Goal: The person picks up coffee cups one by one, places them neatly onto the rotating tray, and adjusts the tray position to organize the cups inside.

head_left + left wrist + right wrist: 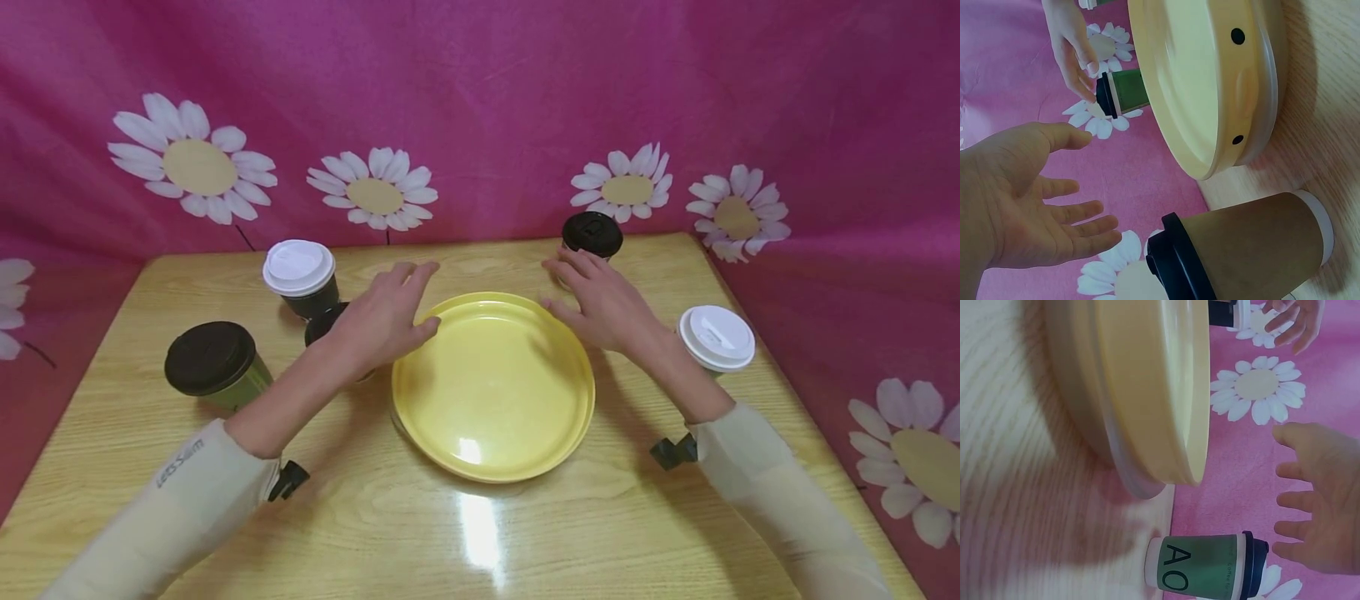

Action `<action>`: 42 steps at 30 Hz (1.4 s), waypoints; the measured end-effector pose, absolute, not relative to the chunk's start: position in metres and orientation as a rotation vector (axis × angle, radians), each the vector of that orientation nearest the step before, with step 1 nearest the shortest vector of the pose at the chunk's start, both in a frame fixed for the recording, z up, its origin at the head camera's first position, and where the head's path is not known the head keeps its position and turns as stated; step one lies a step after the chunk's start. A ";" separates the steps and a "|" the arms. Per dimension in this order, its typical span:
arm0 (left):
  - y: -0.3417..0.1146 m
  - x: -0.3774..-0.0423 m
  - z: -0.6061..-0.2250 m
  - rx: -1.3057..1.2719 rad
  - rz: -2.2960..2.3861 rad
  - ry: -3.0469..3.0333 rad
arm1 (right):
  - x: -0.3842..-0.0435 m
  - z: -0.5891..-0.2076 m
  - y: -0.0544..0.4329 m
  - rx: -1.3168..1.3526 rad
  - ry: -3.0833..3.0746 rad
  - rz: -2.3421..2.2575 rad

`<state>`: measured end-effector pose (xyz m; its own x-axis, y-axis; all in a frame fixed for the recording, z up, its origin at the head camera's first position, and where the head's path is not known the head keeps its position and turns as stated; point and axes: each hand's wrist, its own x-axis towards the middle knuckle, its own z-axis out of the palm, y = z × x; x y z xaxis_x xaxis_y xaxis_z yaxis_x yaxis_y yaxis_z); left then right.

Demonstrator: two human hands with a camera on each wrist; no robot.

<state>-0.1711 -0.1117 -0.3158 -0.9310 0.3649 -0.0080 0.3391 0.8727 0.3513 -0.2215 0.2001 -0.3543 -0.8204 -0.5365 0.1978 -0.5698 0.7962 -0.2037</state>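
A round yellow tray (495, 392) sits mid-table on a paler base (1138, 472). My left hand (386, 321) hovers at its left edge, fingers spread and holding nothing. Under that wrist stands a brown paper cup (1250, 250) with a black lid, partly hidden in the head view. On the other side, my right hand (607, 304) hangs over the tray's right edge with fingers extended. Just beyond those fingers is a green paper cup (1204, 565) with a black lid (592, 233); whether they touch it I cannot tell.
At the left stand a green cup (243, 387) with a black lid and a dark cup (318, 300) with a white lid. Another white-lidded cup (716, 337) is beside my right forearm. Pink flowered cloth (480, 108) borders the wooden table (420, 533).
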 end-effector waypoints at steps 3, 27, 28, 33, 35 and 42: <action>-0.112 -0.169 -0.317 0.562 0.535 2.964 | -0.220 -0.357 0.201 0.892 -2.844 0.397; -0.113 -0.149 -0.323 0.560 0.535 2.939 | -0.201 -0.367 0.214 0.946 -2.835 0.452; -0.114 -0.148 -0.324 0.567 0.535 2.942 | -0.200 -0.368 0.214 0.949 -2.831 0.456; -0.118 -0.144 -0.326 0.588 0.534 2.960 | -0.198 -0.372 0.216 0.978 -2.796 0.460; -0.119 -0.142 -0.327 0.579 0.539 2.955 | -0.197 -0.374 0.217 0.988 -2.790 0.460; -0.124 -0.137 -0.331 0.605 0.575 2.957 | -0.190 -0.377 0.217 1.014 -2.794 0.466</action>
